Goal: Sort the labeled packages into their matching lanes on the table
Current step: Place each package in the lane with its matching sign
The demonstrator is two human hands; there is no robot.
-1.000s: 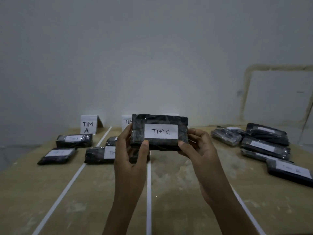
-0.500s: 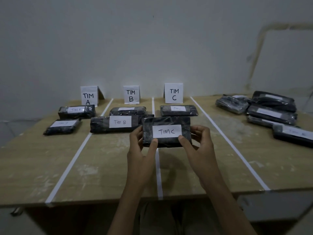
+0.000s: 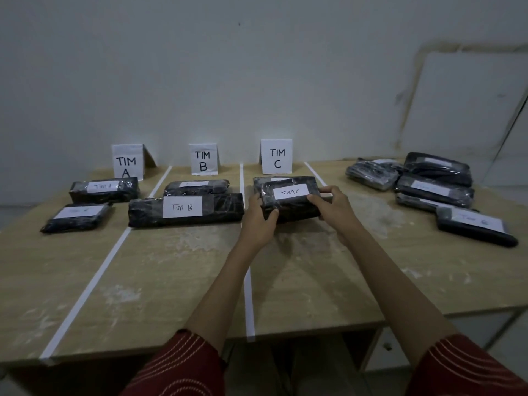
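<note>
Front lane-A package (image 3: 75, 218) label illegible, right-hand packages (image 3: 434, 190) labels blurred, unreadable

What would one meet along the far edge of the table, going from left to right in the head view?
TIM A sign → TIM B sign → TIM C sign → pile of black packages, which lies to the right of the last white line.

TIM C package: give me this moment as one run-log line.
step: placing | hands: left hand and right hand grip TIM C package | where: lane before TIM C sign | set down: cannot tell
</note>
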